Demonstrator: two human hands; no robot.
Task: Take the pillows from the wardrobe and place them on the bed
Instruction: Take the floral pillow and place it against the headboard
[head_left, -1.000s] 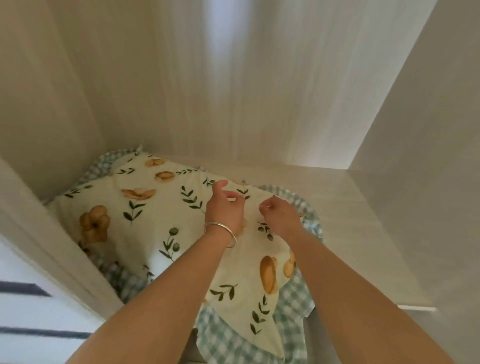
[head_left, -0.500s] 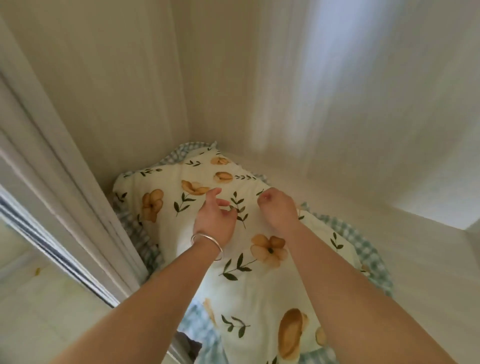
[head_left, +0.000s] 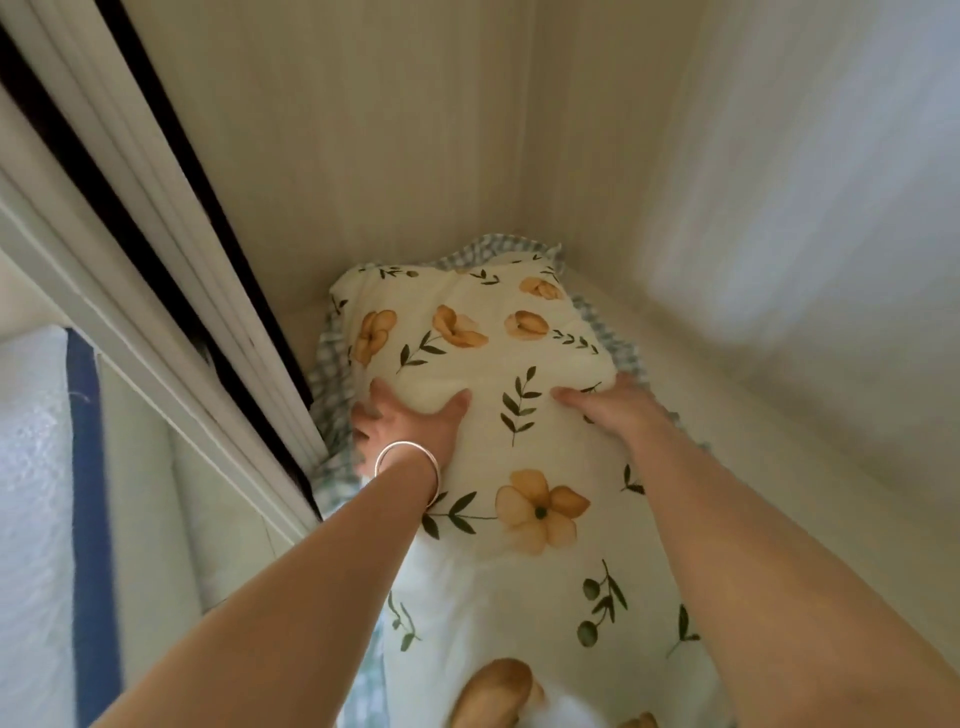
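Pale wood-grain panels of the wardrobe (head_left: 415, 156) wall in the scene on the left and at the back, with the white sliding-door frame (head_left: 156, 291) slanting down the left side. Inside, on the wardrobe's floor, lies the pillow (head_left: 519, 364), cream with orange flowers, green sprigs and a blue-checked frill around its edge; its far end is tucked into the back corner and its near end reaches toward the bottom of the view. The left hand (head_left: 410, 426), a silver bangle (head_left: 408, 470) on its wrist, clasps the pillow's left edge with the thumb on top and the fingers wrapped round the side beside the door frame. The right hand (head_left: 618, 410) clasps the right edge, thumb on top and fingers curled out of sight round the side. Outside the frame at the far left, a pale textured cloth with a dark blue band (head_left: 93, 519) shows.
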